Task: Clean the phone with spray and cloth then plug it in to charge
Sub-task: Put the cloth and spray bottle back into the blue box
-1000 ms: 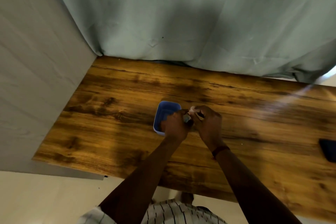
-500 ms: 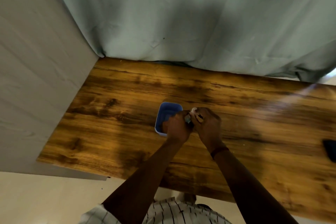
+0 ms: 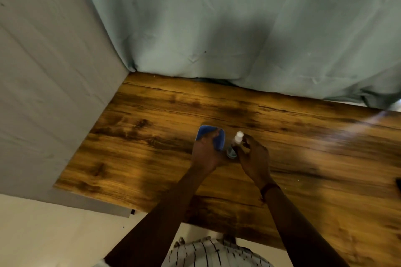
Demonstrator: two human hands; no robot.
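A blue, rounded-rectangular phone with a pale rim is over the middle of the wooden table. My left hand grips its near end, with fingers across its face. Just to its right, a small spray bottle with a white top and a teal base stands upright. My right hand holds it from the right, fingers at its neck. No cloth or charging cable is in view.
A pale green curtain hangs along the table's far edge. A grey wall panel closes off the left side. A dark object is cut off at the right edge of the table. The table's near edge runs below my forearms.
My hands, pressed together over the bottle before, have drawn slightly apart. The bottle's white top now shows, and more of the phone's face is uncovered.
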